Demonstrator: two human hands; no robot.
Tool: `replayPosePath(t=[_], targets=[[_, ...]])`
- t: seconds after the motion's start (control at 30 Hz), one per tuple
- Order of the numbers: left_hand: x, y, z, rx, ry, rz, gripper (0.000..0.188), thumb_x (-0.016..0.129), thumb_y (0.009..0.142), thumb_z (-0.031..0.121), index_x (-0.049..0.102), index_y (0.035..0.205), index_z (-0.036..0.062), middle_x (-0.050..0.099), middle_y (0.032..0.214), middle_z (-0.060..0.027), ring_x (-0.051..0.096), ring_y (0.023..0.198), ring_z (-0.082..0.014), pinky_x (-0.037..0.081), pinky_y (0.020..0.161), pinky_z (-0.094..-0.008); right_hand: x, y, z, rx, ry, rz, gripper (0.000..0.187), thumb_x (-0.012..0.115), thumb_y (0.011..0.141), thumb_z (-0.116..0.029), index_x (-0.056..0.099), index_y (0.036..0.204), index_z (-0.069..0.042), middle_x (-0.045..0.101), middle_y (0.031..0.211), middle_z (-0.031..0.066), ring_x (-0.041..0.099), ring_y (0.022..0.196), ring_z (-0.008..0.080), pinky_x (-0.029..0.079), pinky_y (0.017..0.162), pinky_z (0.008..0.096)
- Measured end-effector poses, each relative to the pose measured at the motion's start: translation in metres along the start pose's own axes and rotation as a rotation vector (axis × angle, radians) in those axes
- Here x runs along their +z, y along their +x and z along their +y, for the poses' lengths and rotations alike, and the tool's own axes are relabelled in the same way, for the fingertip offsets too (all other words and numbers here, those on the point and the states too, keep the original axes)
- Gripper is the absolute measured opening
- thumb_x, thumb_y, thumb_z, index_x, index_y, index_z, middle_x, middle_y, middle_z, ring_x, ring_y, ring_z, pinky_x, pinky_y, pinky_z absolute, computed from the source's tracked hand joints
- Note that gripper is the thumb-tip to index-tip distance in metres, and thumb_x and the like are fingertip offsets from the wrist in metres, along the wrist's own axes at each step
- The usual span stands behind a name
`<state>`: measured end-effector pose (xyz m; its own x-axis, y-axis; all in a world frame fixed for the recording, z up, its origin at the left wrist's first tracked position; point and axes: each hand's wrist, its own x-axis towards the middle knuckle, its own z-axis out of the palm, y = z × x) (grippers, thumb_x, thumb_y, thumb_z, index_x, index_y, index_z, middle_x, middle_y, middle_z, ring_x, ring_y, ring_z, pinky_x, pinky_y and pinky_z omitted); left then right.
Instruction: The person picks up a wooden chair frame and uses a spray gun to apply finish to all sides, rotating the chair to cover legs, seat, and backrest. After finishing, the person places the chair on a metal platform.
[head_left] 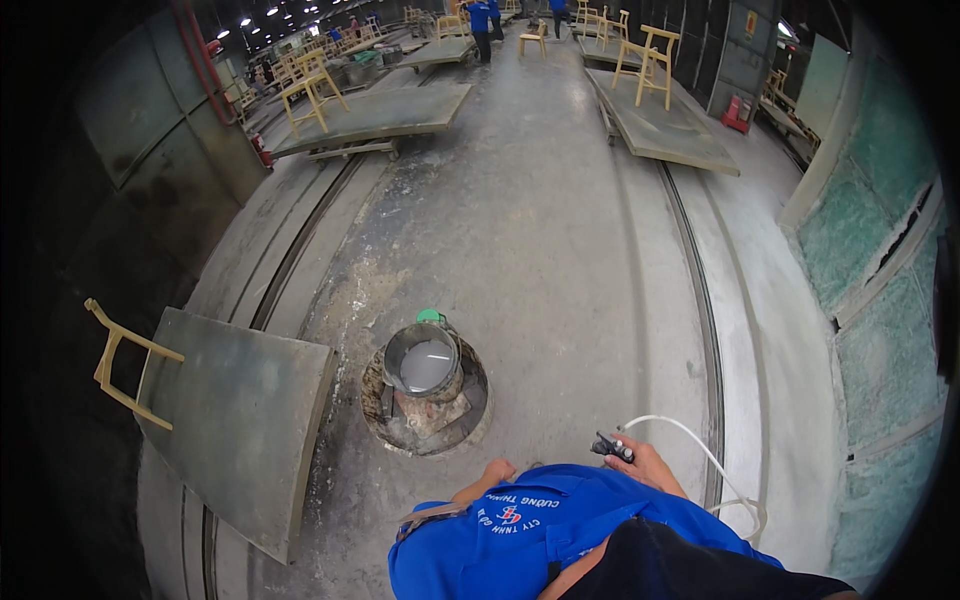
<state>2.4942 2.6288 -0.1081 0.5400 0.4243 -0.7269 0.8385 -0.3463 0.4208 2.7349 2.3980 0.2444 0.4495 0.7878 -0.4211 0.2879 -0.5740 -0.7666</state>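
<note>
My right hand (648, 464) is closed around a small black and metal spray gun (611, 448), to the right in front of my blue shirt. A thin white hose (692, 436) loops from it to the right and down. My left hand (499, 469) is close to my body and looks curled, but its fingers are too small and hidden to make out. Ahead of it, a dark bucket (455, 378) of pale grey liquid (428, 362) sits in a wide, crusted round tub (370, 408) on the floor. A green piece (430, 316) shows behind the bucket's rim.
At left, a flat grey platform (240, 400) carries a pale wooden chair (110, 360) at its outer edge. Floor rails (690, 250) run along both sides. Farther off stand platforms (670, 125) with chairs, and people in blue (480, 20). A green-stained wall (880, 200) borders the right.
</note>
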Motion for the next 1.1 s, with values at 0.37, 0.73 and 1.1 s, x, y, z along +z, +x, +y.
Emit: replayPosePath(t=[0.37, 0.73, 1.1], targets=[[0.003, 0.011, -0.003, 0.009, -0.014, -0.011, 0.039, 0.064, 0.084, 0.041, 0.081, 0.105, 0.0130, 0.076, 0.112, -0.0155, 0.071, 0.109, -0.0364, 0.056, 0.095, -0.0452, -0.002, 0.004, -0.004, 0.024, -0.009, -0.012, 0.059, 0.073, 0.096, -0.035, 0.058, 0.144, -0.004, 0.075, 0.112, 0.0223, 0.073, 0.106, 0.0334, 0.055, 0.092, 0.0393], [0.001, 0.012, 0.001, 0.003, -0.009, -0.027, 0.039, 0.065, 0.086, 0.041, 0.080, 0.110, 0.0146, 0.074, 0.120, -0.0149, 0.069, 0.115, -0.0347, 0.055, 0.099, -0.0453, -0.007, 0.002, -0.024, 0.039, -0.037, -0.012, 0.059, 0.073, 0.096, -0.033, 0.057, 0.144, -0.004, 0.074, 0.115, 0.0218, 0.073, 0.108, 0.0323, 0.055, 0.094, 0.0389], [0.001, 0.012, 0.003, -0.045, -0.055, -0.028, 0.036, 0.065, 0.085, 0.040, 0.081, 0.105, 0.0145, 0.076, 0.114, -0.0143, 0.071, 0.110, -0.0330, 0.056, 0.097, -0.0448, -0.009, 0.007, -0.021, 0.081, -0.042, -0.029, 0.060, 0.073, 0.096, -0.035, 0.056, 0.145, -0.004, 0.074, 0.115, 0.0235, 0.072, 0.108, 0.0331, 0.055, 0.094, 0.0389]])
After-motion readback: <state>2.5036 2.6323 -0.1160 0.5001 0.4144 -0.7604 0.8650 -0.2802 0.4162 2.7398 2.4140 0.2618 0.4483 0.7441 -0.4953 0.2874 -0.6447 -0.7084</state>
